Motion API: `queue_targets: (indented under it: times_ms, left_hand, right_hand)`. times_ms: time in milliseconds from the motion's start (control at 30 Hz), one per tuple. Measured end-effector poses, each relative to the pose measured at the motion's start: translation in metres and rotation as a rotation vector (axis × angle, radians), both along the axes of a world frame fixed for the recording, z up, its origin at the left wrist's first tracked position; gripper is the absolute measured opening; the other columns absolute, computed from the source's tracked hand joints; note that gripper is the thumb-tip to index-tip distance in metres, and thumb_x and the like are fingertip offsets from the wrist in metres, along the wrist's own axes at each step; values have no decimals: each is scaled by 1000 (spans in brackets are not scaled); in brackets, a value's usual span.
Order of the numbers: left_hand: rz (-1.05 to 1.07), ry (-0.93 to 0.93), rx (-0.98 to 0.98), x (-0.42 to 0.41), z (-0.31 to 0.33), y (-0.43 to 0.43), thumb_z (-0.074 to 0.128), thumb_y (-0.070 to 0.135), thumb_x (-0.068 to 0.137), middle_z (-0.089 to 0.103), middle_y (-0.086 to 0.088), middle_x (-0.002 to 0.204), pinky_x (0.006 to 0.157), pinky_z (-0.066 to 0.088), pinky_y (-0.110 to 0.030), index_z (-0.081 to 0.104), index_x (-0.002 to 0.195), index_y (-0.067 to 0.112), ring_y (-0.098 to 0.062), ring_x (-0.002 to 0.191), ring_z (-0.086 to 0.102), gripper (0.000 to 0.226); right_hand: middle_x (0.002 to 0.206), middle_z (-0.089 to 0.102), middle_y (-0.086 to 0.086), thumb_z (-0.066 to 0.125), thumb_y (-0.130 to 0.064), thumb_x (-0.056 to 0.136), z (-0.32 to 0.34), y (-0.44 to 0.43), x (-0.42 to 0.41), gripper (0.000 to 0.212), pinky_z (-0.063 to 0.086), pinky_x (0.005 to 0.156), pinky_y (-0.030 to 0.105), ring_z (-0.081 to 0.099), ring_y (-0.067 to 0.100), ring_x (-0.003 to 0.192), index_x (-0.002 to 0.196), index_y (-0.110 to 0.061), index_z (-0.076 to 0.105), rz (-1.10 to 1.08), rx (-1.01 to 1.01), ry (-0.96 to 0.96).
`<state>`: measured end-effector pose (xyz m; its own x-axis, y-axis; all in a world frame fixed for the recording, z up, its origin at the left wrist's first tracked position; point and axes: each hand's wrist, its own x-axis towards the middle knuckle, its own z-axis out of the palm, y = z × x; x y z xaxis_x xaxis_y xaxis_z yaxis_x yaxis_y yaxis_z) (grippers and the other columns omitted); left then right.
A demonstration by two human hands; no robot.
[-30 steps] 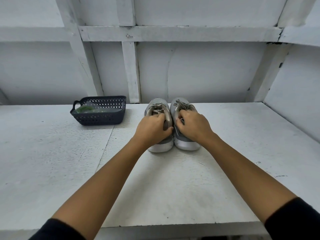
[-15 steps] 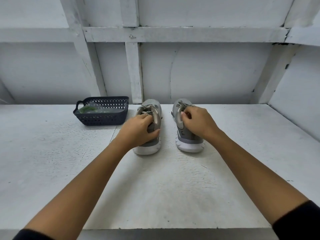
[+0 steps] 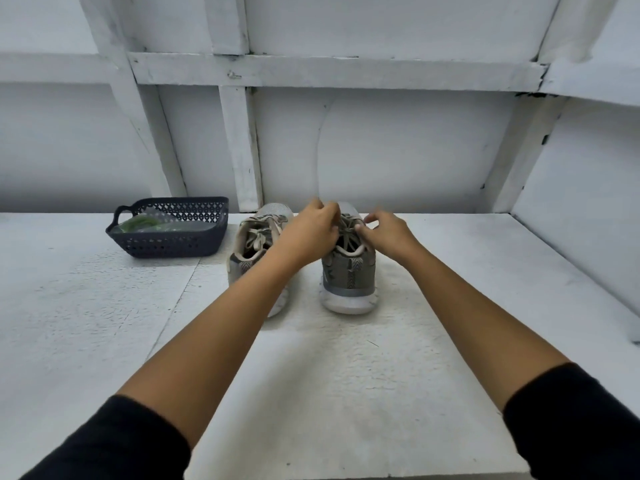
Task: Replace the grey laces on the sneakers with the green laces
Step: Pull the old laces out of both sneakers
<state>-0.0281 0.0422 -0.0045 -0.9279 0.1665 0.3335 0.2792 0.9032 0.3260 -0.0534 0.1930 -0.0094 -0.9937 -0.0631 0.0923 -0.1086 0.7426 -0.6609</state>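
While both hands [image 3: 313, 225] [image 3: 386, 230] pinch the grey laces [image 3: 348, 226] of the right sneaker [image 3: 348, 271] near the bench's far edge, a hard tug could tighten the knot; green laces [image 3: 140, 223] wait in the basket [image 3: 166, 242].

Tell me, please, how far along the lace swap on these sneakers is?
Nothing looks finished: both sneakers are laced in grey. In hand: the left hand and right hand are both at the grey laces on top of the right sneaker, apparently starting to undo them. Left: the left sneaker is untouched, and the green laces lie in the basket.
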Motion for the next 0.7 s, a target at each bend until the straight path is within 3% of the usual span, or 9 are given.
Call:
queue_targets:
  times_ms: [100,267,400,500,700]
  left_hand:
    - [27,-52,102,-4,-5,5,49,12,91,51,-14,114,81,39,-27,57,113,8,-29,100,54,24]
    - [46,-34,138,-6,-6,8,56,8,86,54,-14,112,84,36,-22,67,110,11,-26,101,56,27]
    - [42,14,177,4,-11,11,61,11,85,52,-11,105,84,34,-18,69,112,13,-23,104,53,28]
    - [38,47,230,18,-16,12,65,16,86,42,-2,98,79,31,-14,68,114,15,-16,94,50,29]
    - [24,66,303,44,-31,19,68,21,84,39,0,95,88,39,-21,72,105,15,-10,87,44,22]
  right_hand:
    - [109,65,12,54,-29,94,-6,0,0,29,41,74,26,60,24,99,114,-8,61,26,0,19]
    - [98,68,16,48,-26,96,-14,0,0,28,48,78,36,61,32,93,102,-4,64,-31,27,142]
    - [97,67,16,46,-25,96,-12,2,11,28,42,72,32,60,33,93,100,-3,64,-25,50,183]
    - [93,67,14,46,-26,96,-15,9,26,28,38,67,28,60,31,87,97,-5,64,-8,31,206]
    - [89,67,11,46,-28,96,-23,17,56,28,39,66,29,60,29,84,97,-6,64,-7,15,224]
